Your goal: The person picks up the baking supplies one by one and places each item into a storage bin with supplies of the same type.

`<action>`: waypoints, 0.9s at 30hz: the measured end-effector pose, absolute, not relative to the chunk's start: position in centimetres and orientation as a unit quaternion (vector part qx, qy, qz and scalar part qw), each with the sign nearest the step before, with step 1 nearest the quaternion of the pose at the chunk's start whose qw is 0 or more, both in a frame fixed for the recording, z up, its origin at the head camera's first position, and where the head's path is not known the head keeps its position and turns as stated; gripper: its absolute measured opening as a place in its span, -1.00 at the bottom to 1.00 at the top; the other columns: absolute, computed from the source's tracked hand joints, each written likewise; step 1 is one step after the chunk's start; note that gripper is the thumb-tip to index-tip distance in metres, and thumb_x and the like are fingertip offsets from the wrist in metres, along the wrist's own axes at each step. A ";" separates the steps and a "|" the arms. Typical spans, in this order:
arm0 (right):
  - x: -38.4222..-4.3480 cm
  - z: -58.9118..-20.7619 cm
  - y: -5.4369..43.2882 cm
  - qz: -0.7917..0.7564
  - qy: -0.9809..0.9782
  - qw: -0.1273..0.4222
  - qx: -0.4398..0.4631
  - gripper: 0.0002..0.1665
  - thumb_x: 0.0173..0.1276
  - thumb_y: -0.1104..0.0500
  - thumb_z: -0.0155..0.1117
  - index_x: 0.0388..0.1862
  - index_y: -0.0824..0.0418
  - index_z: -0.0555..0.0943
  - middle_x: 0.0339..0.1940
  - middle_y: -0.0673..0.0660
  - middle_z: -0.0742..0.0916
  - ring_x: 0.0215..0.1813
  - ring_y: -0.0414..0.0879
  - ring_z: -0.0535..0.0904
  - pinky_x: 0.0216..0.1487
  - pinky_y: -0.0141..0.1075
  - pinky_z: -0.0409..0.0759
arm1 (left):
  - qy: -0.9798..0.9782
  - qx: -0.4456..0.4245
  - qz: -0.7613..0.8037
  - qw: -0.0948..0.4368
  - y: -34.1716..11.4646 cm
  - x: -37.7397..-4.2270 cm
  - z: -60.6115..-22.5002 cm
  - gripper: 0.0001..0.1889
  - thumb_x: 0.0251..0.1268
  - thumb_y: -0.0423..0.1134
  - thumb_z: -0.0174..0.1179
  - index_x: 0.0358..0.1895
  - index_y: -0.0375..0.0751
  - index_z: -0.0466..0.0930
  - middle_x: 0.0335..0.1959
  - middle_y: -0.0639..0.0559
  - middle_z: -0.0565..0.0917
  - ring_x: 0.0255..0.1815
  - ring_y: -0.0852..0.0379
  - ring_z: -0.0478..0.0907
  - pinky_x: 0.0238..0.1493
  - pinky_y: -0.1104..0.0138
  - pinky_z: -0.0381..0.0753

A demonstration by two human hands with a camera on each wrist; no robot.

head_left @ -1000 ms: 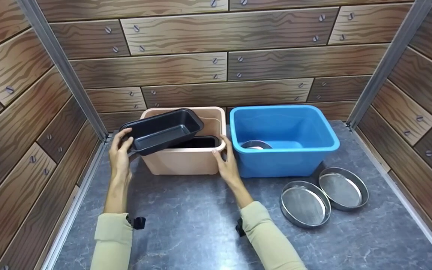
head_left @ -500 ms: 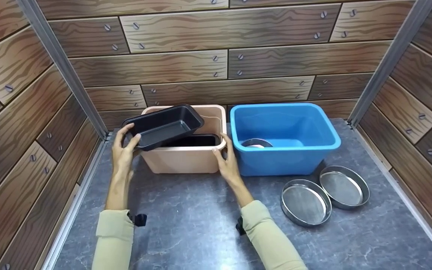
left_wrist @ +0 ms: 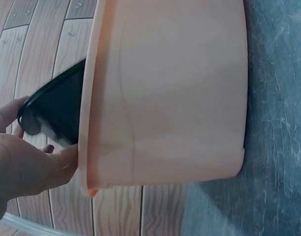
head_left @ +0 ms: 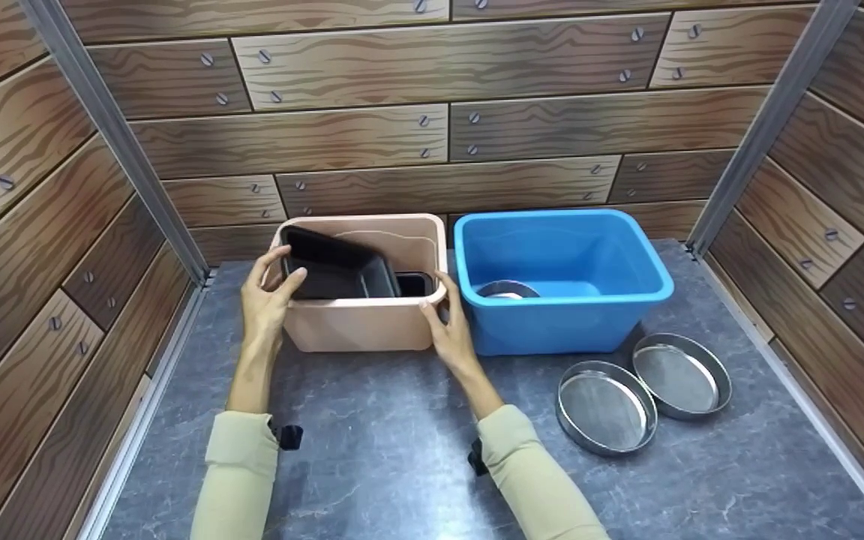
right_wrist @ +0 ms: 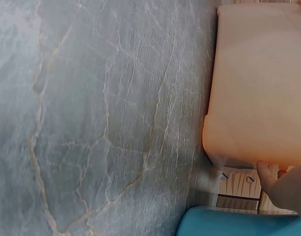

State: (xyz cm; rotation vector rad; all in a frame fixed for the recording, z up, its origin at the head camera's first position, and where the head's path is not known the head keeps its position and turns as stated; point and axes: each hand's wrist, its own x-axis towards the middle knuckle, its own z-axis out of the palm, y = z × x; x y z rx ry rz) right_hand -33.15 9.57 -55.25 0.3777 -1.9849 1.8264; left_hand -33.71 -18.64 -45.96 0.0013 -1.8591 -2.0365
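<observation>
A black loaf pan (head_left: 331, 266) tilts down into the peach bin (head_left: 357, 322), its left end raised at the bin's left rim. My left hand (head_left: 265, 300) pinches that raised end between thumb and fingers; the left wrist view shows the dark pan (left_wrist: 57, 105) sticking out above the bin wall (left_wrist: 175, 93). Inside the bin, at the right, lies another black pan (head_left: 415, 283), partly hidden by the tilted one. At the bin's front right corner my right hand (head_left: 453, 330) grips the rim, thumb in front and fingers on the right side.
Close to the right of the peach bin stands a blue bin (head_left: 552, 326) with a round metal pan (head_left: 507, 290) in it. Two round metal sieves (head_left: 607, 409) (head_left: 682, 375) lie on the grey marbled table (head_left: 372, 450) in front of it. Wood-patterned walls (head_left: 357, 139) enclose the table.
My left hand has moved right and brought the loaf pan from above the rim down into the peach bin, its right end now lower. My right hand stays at the bin's corner.
</observation>
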 end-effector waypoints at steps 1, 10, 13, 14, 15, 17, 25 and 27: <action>-33.1 -55.3 9.5 0.656 -0.713 0.207 0.136 -0.30 0.59 0.20 0.21 0.61 0.28 0.24 0.61 0.29 0.36 0.63 0.19 0.19 0.56 0.23 0.20 | -0.663 0.000 -0.724 0.191 -18.6 -33.8 -46.0 -0.49 0.30 -0.40 0.43 0.32 -0.22 0.59 0.51 -0.03 0.45 0.23 -0.02 0.55 -0.13 0.42 0.65; -33.2 -55.2 9.4 0.652 -0.716 0.210 0.135 -0.30 0.59 0.21 0.20 0.60 0.31 0.23 0.60 0.29 0.38 0.62 0.18 0.21 0.56 0.20 0.23 | -0.680 -0.019 -0.708 0.190 -18.4 -33.9 -45.9 -0.54 0.39 -0.40 0.34 0.33 -0.30 0.57 0.40 -0.18 0.55 0.29 0.00 0.52 0.14 0.37 0.57; -33.3 -55.2 9.5 0.650 -0.714 0.219 0.140 -0.30 0.58 0.22 0.20 0.60 0.33 0.24 0.58 0.32 0.38 0.61 0.19 0.23 0.55 0.21 0.24 | -0.697 -0.047 -0.696 0.168 -18.2 -33.8 -46.2 -0.52 0.39 -0.43 0.32 0.35 -0.35 0.52 0.44 -0.27 0.49 0.44 -0.10 0.41 0.47 0.20 0.37; -33.3 -55.2 9.5 0.650 -0.713 0.222 0.140 -0.30 0.58 0.23 0.21 0.59 0.33 0.24 0.58 0.33 0.38 0.61 0.19 0.23 0.54 0.20 0.25 | -0.704 -0.058 -0.691 0.155 -18.1 -33.8 -46.3 -0.50 0.39 -0.44 0.32 0.37 -0.37 0.49 0.48 -0.28 0.44 0.51 -0.11 0.34 0.54 0.17 0.27; -33.3 -55.2 9.5 0.651 -0.711 0.225 0.142 -0.30 0.58 0.23 0.21 0.59 0.34 0.24 0.58 0.34 0.38 0.61 0.19 0.23 0.54 0.20 0.25 | -0.708 -0.069 -0.688 0.141 -18.1 -33.8 -46.5 -0.49 0.39 -0.45 0.31 0.38 -0.39 0.47 0.50 -0.30 0.41 0.53 -0.14 0.31 0.58 0.13 0.20; -33.4 -55.2 9.5 0.655 -0.706 0.227 0.144 -0.31 0.58 0.25 0.20 0.58 0.35 0.24 0.57 0.36 0.38 0.61 0.19 0.23 0.54 0.19 0.24 | -0.712 -0.079 -0.687 0.122 -18.0 -33.7 -46.8 -0.47 0.39 -0.48 0.30 0.39 -0.41 0.44 0.53 -0.31 0.36 0.56 -0.15 0.25 0.63 0.12 0.12; -33.3 -55.4 9.4 0.664 -0.705 0.216 0.129 -0.30 0.57 0.24 0.23 0.59 0.30 0.26 0.59 0.30 0.39 0.61 0.21 0.24 0.56 0.14 0.24 | -0.696 -0.090 -0.702 0.121 -18.1 -33.4 -47.4 -0.46 0.34 -0.58 0.26 0.38 -0.47 0.43 0.50 -0.29 0.37 0.53 -0.06 0.24 0.62 0.10 0.08; -33.4 -55.4 9.4 0.664 -0.705 0.214 0.126 -0.30 0.57 0.24 0.23 0.60 0.27 0.26 0.59 0.30 0.39 0.61 0.21 0.23 0.56 0.13 0.24 | -0.698 -0.089 -0.699 0.130 -18.0 -33.2 -47.3 -0.47 0.33 -0.58 0.27 0.37 -0.47 0.46 0.49 -0.28 0.40 0.57 -0.02 0.19 0.63 0.11 0.04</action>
